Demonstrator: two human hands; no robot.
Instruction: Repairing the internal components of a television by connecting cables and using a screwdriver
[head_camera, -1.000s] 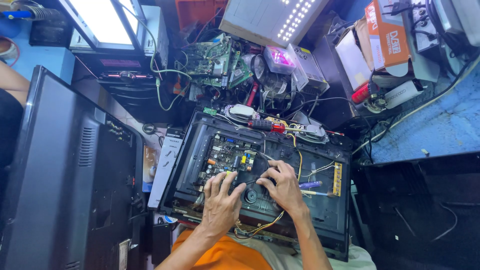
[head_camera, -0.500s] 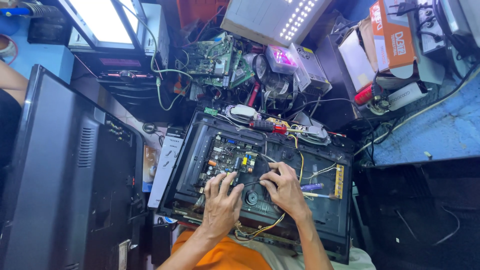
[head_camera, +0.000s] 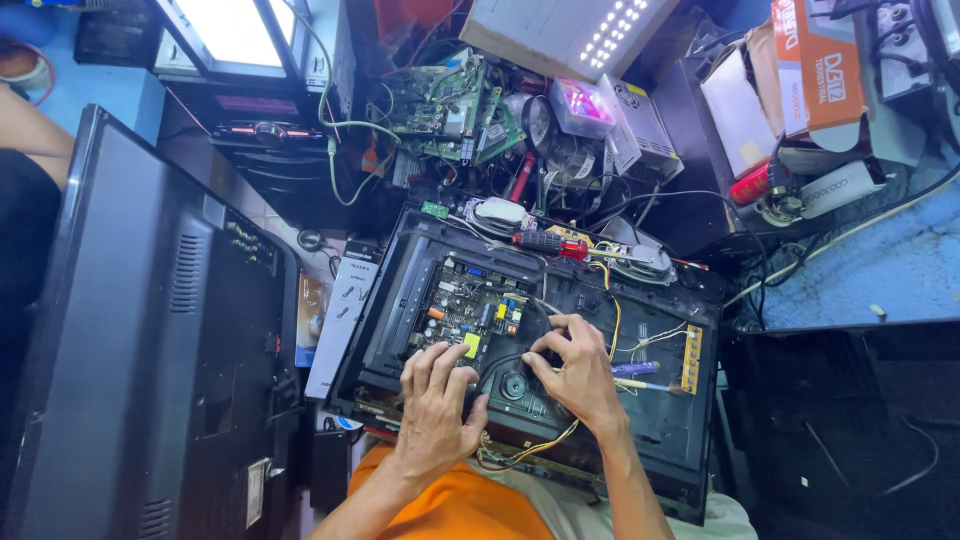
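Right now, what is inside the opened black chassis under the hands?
Inside the black chassis: a circuit board, yellow wires, a round speaker. The left hand and right hand cover whatever lies beneath them.

A large black flat television back (head_camera: 150, 350) is stood at the left. A green bare circuit board (head_camera: 440, 100) is seen above, a white remote control (head_camera: 343, 320) beside it, and an orange cardboard box (head_camera: 820, 60) at upper right.
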